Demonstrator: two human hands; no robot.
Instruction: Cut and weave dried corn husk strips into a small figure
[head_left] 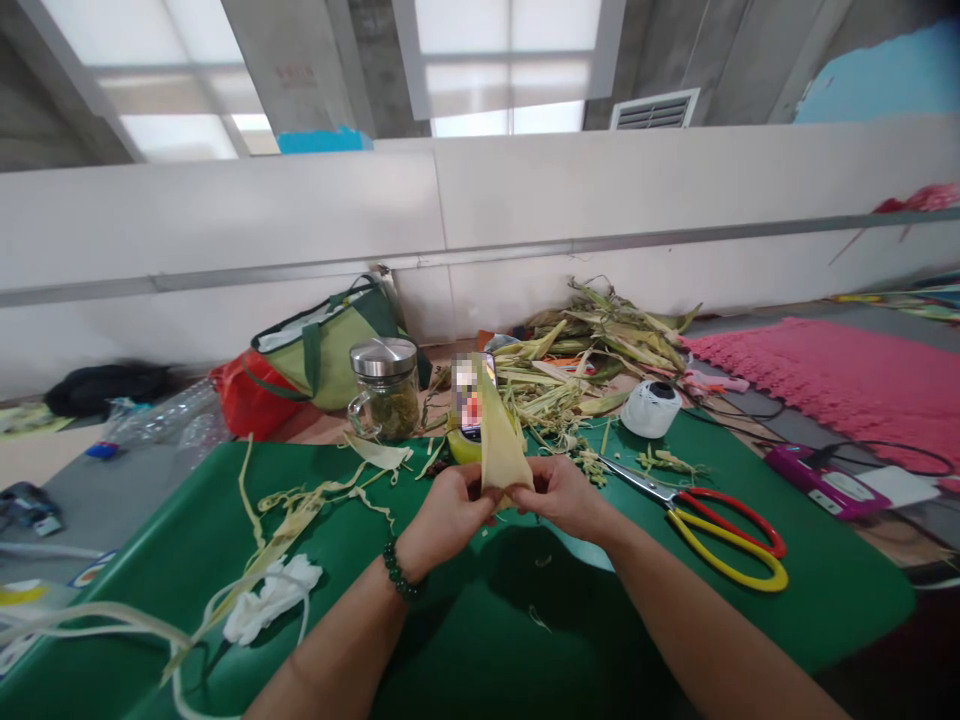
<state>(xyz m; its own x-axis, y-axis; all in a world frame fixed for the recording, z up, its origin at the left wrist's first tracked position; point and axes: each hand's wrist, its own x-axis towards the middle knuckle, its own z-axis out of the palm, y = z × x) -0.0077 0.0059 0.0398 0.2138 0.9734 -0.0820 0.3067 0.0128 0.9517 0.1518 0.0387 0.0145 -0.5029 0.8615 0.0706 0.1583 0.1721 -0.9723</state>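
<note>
A pale yellow corn husk (pixel 504 455) stands nearly upright between my two hands, its narrow tip pointing up and away from me. My left hand (pixel 450 505) pinches the lower left edge of the husk with thumb and fingers; a dark green bead bracelet (pixel 399 570) circles that wrist. My right hand (pixel 562 495) pinches the lower right edge, close to the left thumb. Behind the husk a phone (pixel 471 400) with a lit screen is propped up, partly covered by it. Scissors (pixel 675 495) with red and yellow handles lie to the right of my right hand.
Dried husks (pixel 600 335) are heaped at the back, with scraps in front. A lidded glass jar (pixel 384 390) and a green bag (pixel 322 345) stand back left. Right are a white thread spool (pixel 651 410) and a purple device (pixel 825 485). Crumpled tissue (pixel 271 600) and white cable lie front left.
</note>
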